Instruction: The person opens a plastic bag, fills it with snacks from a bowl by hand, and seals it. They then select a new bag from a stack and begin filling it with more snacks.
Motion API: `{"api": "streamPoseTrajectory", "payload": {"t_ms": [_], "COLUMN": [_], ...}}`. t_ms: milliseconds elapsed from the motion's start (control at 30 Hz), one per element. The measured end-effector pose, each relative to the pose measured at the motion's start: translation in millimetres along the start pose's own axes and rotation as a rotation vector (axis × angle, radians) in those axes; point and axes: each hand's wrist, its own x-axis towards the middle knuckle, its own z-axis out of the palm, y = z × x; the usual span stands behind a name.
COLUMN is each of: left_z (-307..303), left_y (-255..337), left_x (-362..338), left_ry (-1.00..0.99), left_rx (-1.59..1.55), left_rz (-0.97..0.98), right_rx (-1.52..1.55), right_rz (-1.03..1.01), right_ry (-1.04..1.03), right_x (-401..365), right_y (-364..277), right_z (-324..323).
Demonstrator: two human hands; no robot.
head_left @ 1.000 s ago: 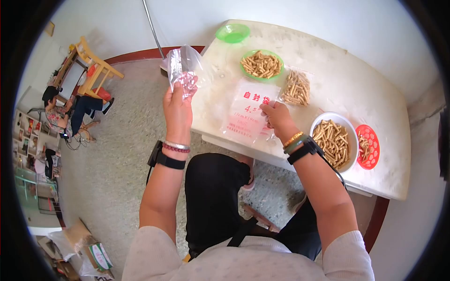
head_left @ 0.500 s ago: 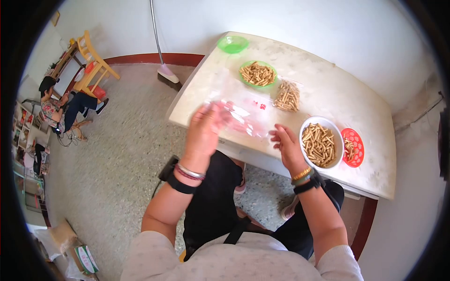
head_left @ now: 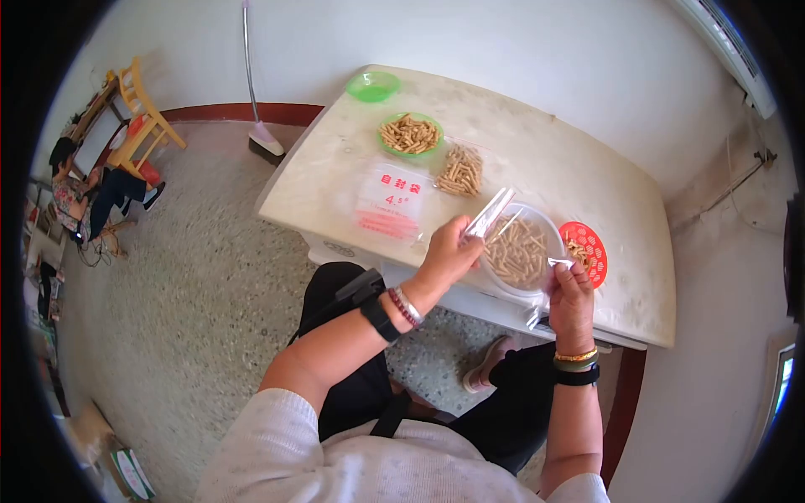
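My left hand point(head_left: 455, 250) and my right hand point(head_left: 572, 300) each pinch an edge of a clear plastic bag point(head_left: 495, 210), stretched between them. Seen through the bag, a white bowl point(head_left: 549, 220) holds many short tan sticks. A flat clear bag with red print point(head_left: 390, 201) lies on the table left of my left hand. Behind it are a filled bag of sticks point(head_left: 459, 170) and a green plate point(head_left: 438, 148) heaped with sticks. Right of the bowl, a red perforated basket point(head_left: 597, 256) has a few sticks.
A green dish point(head_left: 373, 86) sits at the table's point(head_left: 570, 159) back left corner. A broom point(head_left: 265, 141) leans on the wall. At the far left a seated person point(head_left: 80, 197) is near a wooden chair point(head_left: 138, 126). A box point(head_left: 132, 474) stands on the floor at lower left.
Both hands have moved rightward in front of the bowl and now hold a clear bag. The printed bag lies flat and untouched. The view has shifted a little.
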Motion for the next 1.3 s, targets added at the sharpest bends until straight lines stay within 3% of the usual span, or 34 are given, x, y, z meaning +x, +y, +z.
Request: {"api": "streamPoseTrajectory", "payload": {"t_ms": [167, 233, 367, 433, 633, 833, 900, 933, 967, 1033, 1067, 1233, 1300], "left_z": [9, 9, 2, 1, -2, -4, 0, 1, 1, -2, 0, 5, 7], "left_y": [7, 8, -3, -8, -24, -47, -30, -35, -38, -37, -29, -23, -24], "left_x": [39, 44, 42, 39, 31, 19, 19, 20, 19, 23, 17, 12, 12], "left_ry": [0.022, -0.072, -0.049, -0.1, -0.125, -0.103, -0.083, -0.085, -0.047, -0.165, -0.207, -0.239, -0.285], "left_rx": [0.089, -0.01, -0.102, -0.169, -0.129, -0.539, -0.686, -0.696, -0.699, -0.309, -0.258, -0.255, -0.094], "left_rz": [0.054, 0.01, -0.104, -0.224, -0.269, -0.285, -0.448, -0.376, -0.397, -0.242, -0.136, 0.0, 0.005], "right_rx": [-0.037, -0.084, -0.047, -0.035, -0.256, -0.385, -0.467, -0.614, -0.577, -0.484, -0.47, -0.507, -0.617], "right_rz": [-0.12, -0.149, -0.173, -0.153, -0.073, -0.109, -0.101, -0.139, -0.155, -0.132, -0.109, -0.102, -0.129], "right_ry": [0.023, 0.036, 0.035, 0.075, 0.099, 0.08, 0.01, 0.069, 0.068, 0.023, 0.019, 0.007, -0.003], "right_x": [30, 46, 73, 81, 84, 74, 70, 71, 69, 68, 70, 69, 69], "right_y": [-16, -20, -23, -21, -12, -7, -2, 0, 1, 2, 3, 7, 11], "right_z": [-3, -7, -10, -8, -27, -21, -18, -17, -15, -17, -20, -15, -15]}}
